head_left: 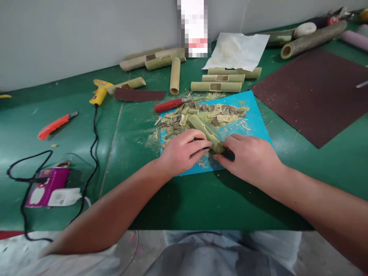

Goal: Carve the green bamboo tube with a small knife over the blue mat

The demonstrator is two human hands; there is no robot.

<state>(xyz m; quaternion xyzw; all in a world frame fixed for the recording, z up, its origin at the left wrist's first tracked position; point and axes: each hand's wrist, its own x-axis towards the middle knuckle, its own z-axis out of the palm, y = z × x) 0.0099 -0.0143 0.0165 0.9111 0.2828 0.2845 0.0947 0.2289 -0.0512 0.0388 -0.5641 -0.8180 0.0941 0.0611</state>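
Note:
A green bamboo tube (200,125) with a cut opening lies slantwise over a blue sheet (260,128). My left hand (186,149) grips it from the left, fingers curled around its near part. At its near end, my right hand (248,153) pinches the tube between thumb and bent fingers. Bamboo chips (178,122) and fine shavings are heaped on the sheet just beyond both hands. Beside the heap rests a red-handled knife (169,105), its blade pointing right.
Several cut bamboo tubes (217,86) lie toward the wall, near a white paper (237,50). Brown sandpaper (313,96) is at right. On the left are a yellow glue gun (101,93), an orange cutter (54,125) and a purple power strip (53,184) with black cables.

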